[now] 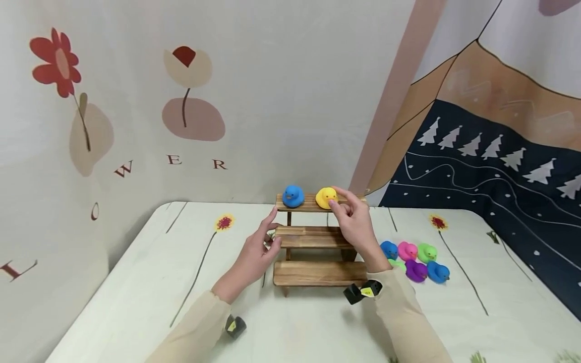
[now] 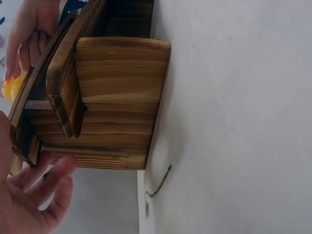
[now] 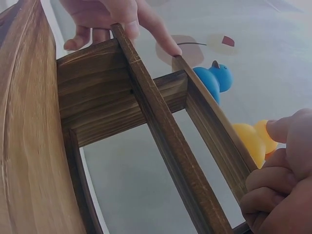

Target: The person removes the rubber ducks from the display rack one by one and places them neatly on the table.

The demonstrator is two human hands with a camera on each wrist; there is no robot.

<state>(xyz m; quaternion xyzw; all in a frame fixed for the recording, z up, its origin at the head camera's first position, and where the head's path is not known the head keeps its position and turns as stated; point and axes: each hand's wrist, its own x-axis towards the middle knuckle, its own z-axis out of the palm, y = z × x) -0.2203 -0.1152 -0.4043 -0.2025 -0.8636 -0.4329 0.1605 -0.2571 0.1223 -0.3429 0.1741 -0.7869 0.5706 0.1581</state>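
Observation:
A three-tier wooden stand (image 1: 320, 270) stands on the table. On its top tier a blue rubber duck (image 1: 293, 196) sits at the left. To its right, my right hand (image 1: 355, 222) pinches a yellow rubber duck (image 1: 325, 198) between thumb and index finger, the other fingers curled; the duck is at the top tier. My left hand (image 1: 254, 254) is at the stand's left end. In the right wrist view, the left index fingertip (image 3: 175, 50) touches the end of the top tier and the thumb touches the middle tier. The left wrist view shows the other left fingers loosely bent beside the stand.
Several rubber ducks lie grouped right of the stand, among them a pink duck (image 1: 407, 250), a purple duck (image 1: 416, 270) and a blue one (image 1: 438, 272). A pale flower-print cloth (image 1: 190, 282) covers the table. Behind it hangs a printed curtain (image 1: 281, 101).

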